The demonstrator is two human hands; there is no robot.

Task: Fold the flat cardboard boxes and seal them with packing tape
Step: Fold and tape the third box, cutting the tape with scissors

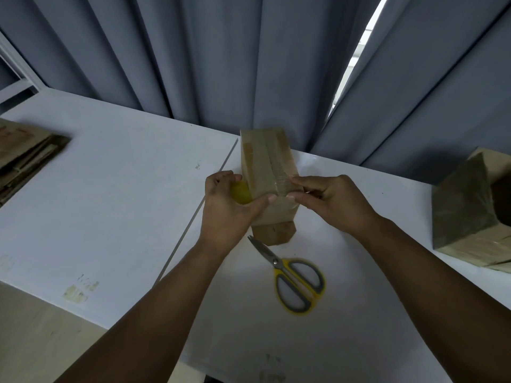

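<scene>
Box (265,161) sat mid-frame on the table (110,189), folded, with tape (278,172) already run along its top seam. Left hand (224,205) gripped the yellow roll (241,192) against the box's left side with its thumb on the near edge, and right hand (331,203) pinched the tape at that edge. Strip looked uncut, scissors (293,280) lying below, so this seal seemed nearly done; 2nd box (467,211) stood taped at right edge, flat boxes (25,153) at far left still to fold.
</scene>
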